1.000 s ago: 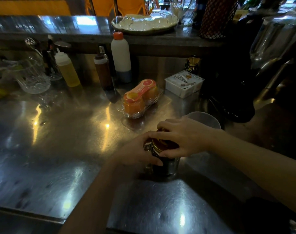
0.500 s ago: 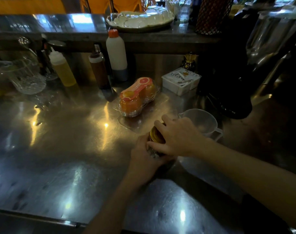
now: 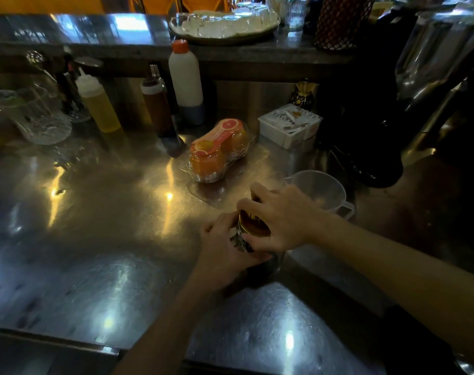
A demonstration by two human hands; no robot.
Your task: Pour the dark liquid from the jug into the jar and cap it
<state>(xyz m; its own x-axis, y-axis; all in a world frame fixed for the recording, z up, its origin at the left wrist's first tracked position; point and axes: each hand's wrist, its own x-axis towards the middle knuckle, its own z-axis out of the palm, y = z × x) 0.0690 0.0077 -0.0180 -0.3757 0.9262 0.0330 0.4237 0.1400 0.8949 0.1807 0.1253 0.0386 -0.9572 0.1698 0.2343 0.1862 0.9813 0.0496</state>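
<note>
Two hands on jar (image 3: 260, 255) | upright, lid (image 3: 253, 226) up | left hand (image 3: 225, 250) fingers wrap body | right hand (image 3: 281, 220) fingers clasp lid

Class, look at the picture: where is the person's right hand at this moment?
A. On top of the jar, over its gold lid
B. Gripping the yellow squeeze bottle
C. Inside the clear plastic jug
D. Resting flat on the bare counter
A: the right hand curls over the gold lid on top of the jar, while the left hand holds the jar's side.
</note>
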